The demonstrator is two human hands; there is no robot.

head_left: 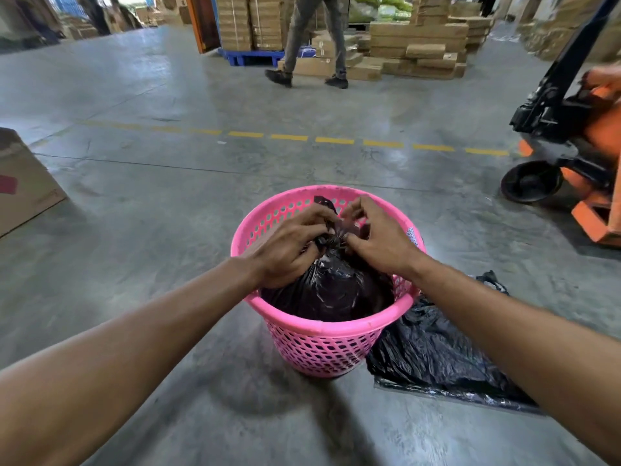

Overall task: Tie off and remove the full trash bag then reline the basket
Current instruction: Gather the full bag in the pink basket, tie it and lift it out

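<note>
A grey concrete warehouse floor (168, 183) is stretching out around the work, with stacked cartons (416, 45) and a pallet jack (571, 136) beyond a dashed yellow line. The pink basket (322, 334) is standing on it, and the full bag (332, 290) is sitting inside, so the basket's walls are steadying it while the neck is being knotted. The left hand (285, 247) is clenching the gathered neck low down, seemingly to keep it bunched, while the right hand (379, 237) is pinching the loose plastic tails with its fingers (356, 210). A spare liner (437, 358) is lying flat just beside the basket, within reach for relining.
</note>
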